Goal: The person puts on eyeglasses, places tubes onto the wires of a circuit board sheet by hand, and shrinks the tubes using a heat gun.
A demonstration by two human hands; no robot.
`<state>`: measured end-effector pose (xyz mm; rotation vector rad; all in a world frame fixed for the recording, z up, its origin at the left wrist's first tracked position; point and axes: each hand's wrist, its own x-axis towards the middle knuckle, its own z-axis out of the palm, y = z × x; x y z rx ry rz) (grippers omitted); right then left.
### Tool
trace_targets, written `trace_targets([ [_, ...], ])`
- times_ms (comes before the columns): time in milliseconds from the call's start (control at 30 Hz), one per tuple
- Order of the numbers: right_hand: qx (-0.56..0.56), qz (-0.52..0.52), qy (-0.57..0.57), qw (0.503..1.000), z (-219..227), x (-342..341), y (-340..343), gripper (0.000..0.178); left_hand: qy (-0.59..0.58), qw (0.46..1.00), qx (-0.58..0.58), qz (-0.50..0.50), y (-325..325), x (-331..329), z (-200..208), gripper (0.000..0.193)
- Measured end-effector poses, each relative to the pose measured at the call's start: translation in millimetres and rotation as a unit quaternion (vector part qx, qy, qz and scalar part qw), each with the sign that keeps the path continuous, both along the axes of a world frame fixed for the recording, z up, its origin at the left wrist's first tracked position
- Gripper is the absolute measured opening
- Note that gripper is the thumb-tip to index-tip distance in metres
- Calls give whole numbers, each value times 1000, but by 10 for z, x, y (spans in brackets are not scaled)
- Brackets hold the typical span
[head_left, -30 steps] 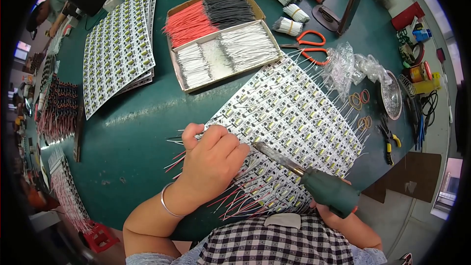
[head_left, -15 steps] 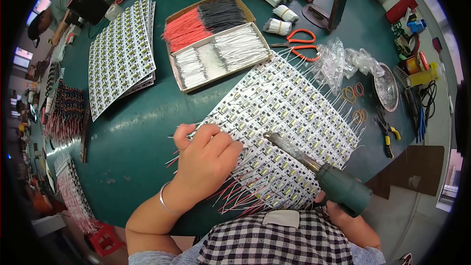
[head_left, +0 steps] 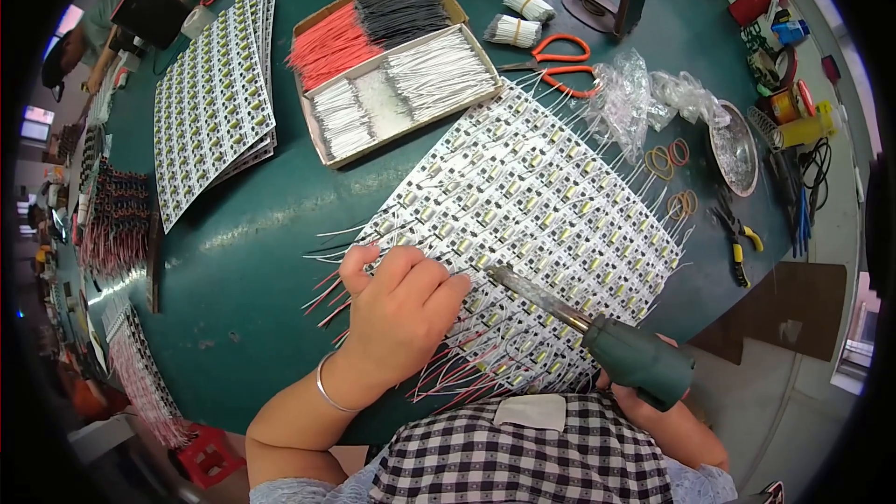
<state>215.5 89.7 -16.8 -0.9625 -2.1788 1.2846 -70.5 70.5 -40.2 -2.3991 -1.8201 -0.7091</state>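
Note:
A white panel of small circuit boards [head_left: 560, 187] lies slantwise in front of me. Rows of yellow-and-black parts cover it, and thin wires stick out along its edges. My left hand [head_left: 401, 313] rests over its near left part, fingers bent and closed; what they pinch is hidden underneath. In my right hand [head_left: 644, 399], partly covered by the tool, is a green soldering gun [head_left: 644, 359]. Its metal tip points left, at the panel right beside my left fingertips. Red and white wires [head_left: 448, 378] hang off the panel's near edge.
Beyond the panel stands a cardboard box [head_left: 308, 121] of red, black and white wires. Orange-handled scissors [head_left: 569, 75], plastic film [head_left: 625, 98] and a metal dish [head_left: 733, 154] lie beyond and right. More board panels [head_left: 210, 107] are stacked left. Pliers [head_left: 737, 247] lie right.
The whole view has shifted slightly. Relative to the panel, my left hand has moved right and nearer to me, and the soldering gun's tip has also come a little nearer.

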Motion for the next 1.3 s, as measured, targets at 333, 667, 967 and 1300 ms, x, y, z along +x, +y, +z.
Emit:
trace_targets([
  [333, 7, 38, -48, 998, -26, 2, -13, 32, 1, 1000, -3, -2, 13, -20, -13, 16],
  [667, -26, 42, -64, 997, -25, 14, -16, 32, 35, 998, -46, -17, 64, -30, 57, 14],
  [967, 28, 45, -40, 998, -26, 4, 11, 29, 25, 998, -53, -19, 118, -44, 100, 13],
  [1300, -40, -28, -37, 998, -44, -51, -32, 24, 28, 998, -56, -16, 126, -43, 120, 13],
])
